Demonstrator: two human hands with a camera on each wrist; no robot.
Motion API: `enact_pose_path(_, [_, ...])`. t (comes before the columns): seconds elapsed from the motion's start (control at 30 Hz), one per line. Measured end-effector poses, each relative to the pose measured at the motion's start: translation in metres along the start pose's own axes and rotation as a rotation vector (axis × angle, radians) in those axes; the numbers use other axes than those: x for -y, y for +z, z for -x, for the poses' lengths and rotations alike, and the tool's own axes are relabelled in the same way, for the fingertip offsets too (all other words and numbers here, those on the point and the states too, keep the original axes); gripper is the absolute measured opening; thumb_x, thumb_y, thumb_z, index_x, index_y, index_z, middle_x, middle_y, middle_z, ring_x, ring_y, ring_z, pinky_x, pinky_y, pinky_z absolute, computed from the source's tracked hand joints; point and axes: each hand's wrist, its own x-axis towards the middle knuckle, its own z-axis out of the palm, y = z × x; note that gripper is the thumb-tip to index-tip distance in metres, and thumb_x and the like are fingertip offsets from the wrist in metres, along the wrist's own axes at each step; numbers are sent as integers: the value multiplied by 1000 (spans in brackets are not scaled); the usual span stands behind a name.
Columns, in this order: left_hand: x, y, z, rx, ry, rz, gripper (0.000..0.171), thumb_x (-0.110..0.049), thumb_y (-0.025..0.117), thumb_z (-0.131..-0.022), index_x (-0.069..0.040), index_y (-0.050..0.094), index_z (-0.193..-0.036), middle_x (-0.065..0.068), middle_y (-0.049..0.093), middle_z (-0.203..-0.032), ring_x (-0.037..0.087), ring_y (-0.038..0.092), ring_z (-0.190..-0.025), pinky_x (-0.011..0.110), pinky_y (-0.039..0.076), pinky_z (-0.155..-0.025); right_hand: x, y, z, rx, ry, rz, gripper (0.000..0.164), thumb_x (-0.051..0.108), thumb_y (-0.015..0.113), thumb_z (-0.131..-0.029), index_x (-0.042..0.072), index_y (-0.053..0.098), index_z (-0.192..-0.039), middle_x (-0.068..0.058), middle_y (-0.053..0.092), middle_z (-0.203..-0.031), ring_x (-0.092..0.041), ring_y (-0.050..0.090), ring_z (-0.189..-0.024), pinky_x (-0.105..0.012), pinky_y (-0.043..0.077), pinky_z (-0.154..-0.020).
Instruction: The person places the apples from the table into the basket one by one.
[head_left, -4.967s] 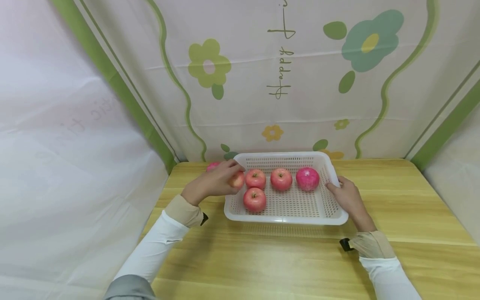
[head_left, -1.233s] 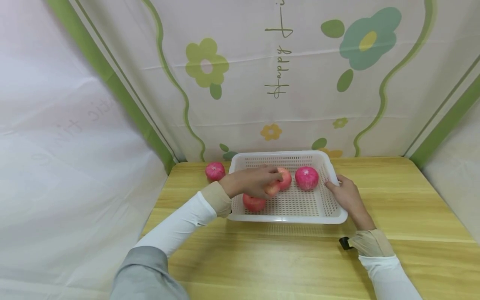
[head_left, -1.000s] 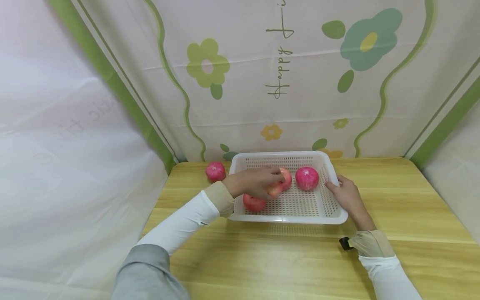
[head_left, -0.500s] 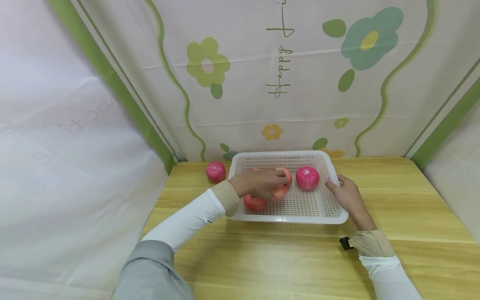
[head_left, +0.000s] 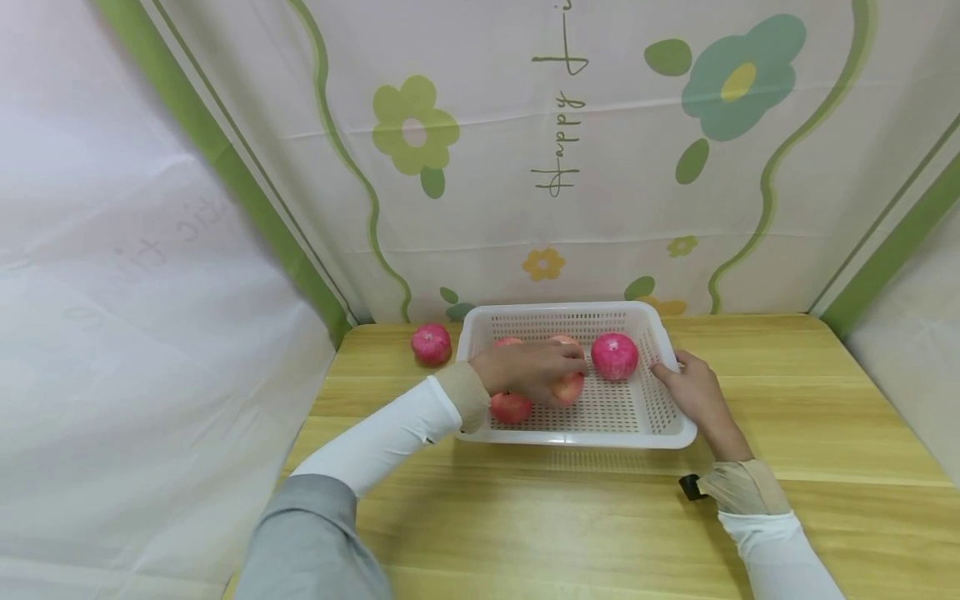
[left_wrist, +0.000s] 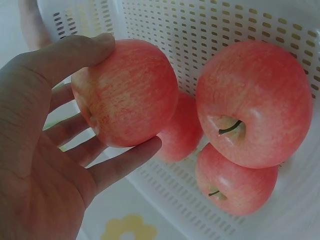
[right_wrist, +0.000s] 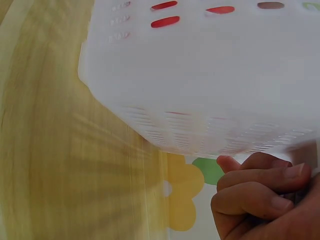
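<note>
In the head view, a white plastic basket (head_left: 570,437) with perforated walls stands on the table. My left hand (head_left: 527,371) is inside it, holding an apple (head_left: 568,389) between thumb and fingers. The left wrist view shows this red-yellow apple (left_wrist: 130,95) in the curved fingers, beside several other apples such as a large stemmed one (left_wrist: 257,107). My hand partly covers the apples in the head view. My right hand (head_left: 696,396) grips the basket's right rim. Its curled fingers (right_wrist: 250,197) show below the basket wall in the right wrist view.
A deep pink, pale-streaked round fruit (head_left: 615,357) sits in the basket's right part. A similar pink fruit (head_left: 431,344) lies on the wooden table (head_left: 562,517) left of the basket. A flower-printed cloth (head_left: 480,208) hangs behind the table.
From the basket's left end, my left hand has carried the apple rightward, then slightly toward the near side in the last second. The right hand and the basket have stayed nearly still.
</note>
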Motion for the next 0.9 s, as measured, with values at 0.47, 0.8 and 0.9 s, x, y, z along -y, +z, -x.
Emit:
enact_pose_path(0.47, [-1, 6, -8, 51, -4, 39, 52, -28, 73, -98, -17, 56, -146, 3, 60, -140, 14, 58, -116, 23, 54, -96, 0, 0, 1, -1, -4, 5, 66, 34, 51, -110, -15, 39, -154, -41, 67, -122, -24, 78, -80, -38, 66, -64])
enact_pose_path(0.8, [3, 12, -15, 102, -5, 3, 58, -35, 69, -101, -20, 52, -153, 0, 59, -153, 13, 56, -131, 28, 56, -101, 1, 0, 1, 3, -2, 8, 66, 34, 51, -110, -15, 39, -154, -41, 66, -124, -25, 78, -81, -38, 66, -65])
enact_pose_path(0.9, [4, 14, -17, 110, -4, -18, 58, -36, 67, -102, -20, 51, -156, -1, 56, -157, 12, 54, -137, 26, 53, -106, 2, 0, 1, 0, -2, 8, 66, 33, 51, -110, -15, 39, -154, -41, 66, -124, -24, 77, -81, -38, 66, -65])
